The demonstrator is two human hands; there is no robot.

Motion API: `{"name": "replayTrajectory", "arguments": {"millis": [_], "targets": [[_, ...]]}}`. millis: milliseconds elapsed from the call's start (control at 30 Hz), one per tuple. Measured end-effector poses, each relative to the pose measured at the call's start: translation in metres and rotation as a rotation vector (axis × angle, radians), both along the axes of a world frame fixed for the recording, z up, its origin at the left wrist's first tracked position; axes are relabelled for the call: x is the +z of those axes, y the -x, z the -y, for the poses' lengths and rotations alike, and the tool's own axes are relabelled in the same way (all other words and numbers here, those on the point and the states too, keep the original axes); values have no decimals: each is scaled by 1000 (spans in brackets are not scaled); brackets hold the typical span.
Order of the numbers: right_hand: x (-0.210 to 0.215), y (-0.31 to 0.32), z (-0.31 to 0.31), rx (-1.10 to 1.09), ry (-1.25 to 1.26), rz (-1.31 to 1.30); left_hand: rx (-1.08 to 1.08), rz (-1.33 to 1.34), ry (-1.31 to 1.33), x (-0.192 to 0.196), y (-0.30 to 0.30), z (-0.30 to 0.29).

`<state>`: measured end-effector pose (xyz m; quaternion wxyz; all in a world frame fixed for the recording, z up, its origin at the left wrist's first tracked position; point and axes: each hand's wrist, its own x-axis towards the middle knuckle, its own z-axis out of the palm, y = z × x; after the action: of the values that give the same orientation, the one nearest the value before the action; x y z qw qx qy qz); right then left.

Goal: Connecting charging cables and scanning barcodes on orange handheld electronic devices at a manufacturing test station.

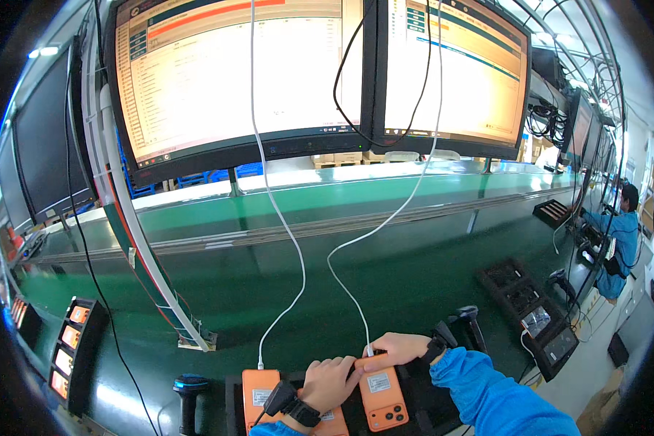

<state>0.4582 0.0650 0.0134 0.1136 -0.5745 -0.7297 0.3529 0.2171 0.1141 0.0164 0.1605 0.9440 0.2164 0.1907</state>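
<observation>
Orange phones, 2 visible, lying back-up in a black tray (421,407) at the near edge of the bench. Right-hand phone (384,400): white label on its back, camera cluster toward the person, white cable (341,283) meeting its far end. Left-hand phone (260,392): also labelled, a second white cable (287,240) plugged into its far end.

Right hand (396,349): curled over the far end of the right-hand phone, fingertips at the plug; whether it pinches the plug cannot be told. Left hand (330,381): wrist strapped, fingers bent and resting between the 2 phones, touching the right-hand one's edge; nothing clearly gripped.

Step, as judged: the cable joint at the right-hand phone is being handled, seating or pulling. The next move would call for holding the phone steady in its tray while the plug moves straight along its axis.

Surface: dark green bench with a raised green conveyor (341,211) behind. A handheld scanner (189,396) stands to the left, further black trays (523,298) to the right.

Room: 2 large lit monitors (240,73) overhead, a dark one at left; a co-worker in blue (621,232) far right.
</observation>
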Motion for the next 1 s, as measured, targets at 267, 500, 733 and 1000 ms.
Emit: {"name": "replayTrajectory", "arguments": {"millis": [267, 500, 733, 1000], "targets": [[7, 1, 3, -6, -7, -4, -10, 16, 2, -5, -2, -1], [4, 1, 1, 0, 23, -13, 5, 53, -39, -5, -1, -1], [7, 2, 1, 8, 18, -31, -13, 20, -5, -5, 0, -2], [13, 4, 3, 22, 17, -40, -10, 23, -14, -5, -1, -2]]}}
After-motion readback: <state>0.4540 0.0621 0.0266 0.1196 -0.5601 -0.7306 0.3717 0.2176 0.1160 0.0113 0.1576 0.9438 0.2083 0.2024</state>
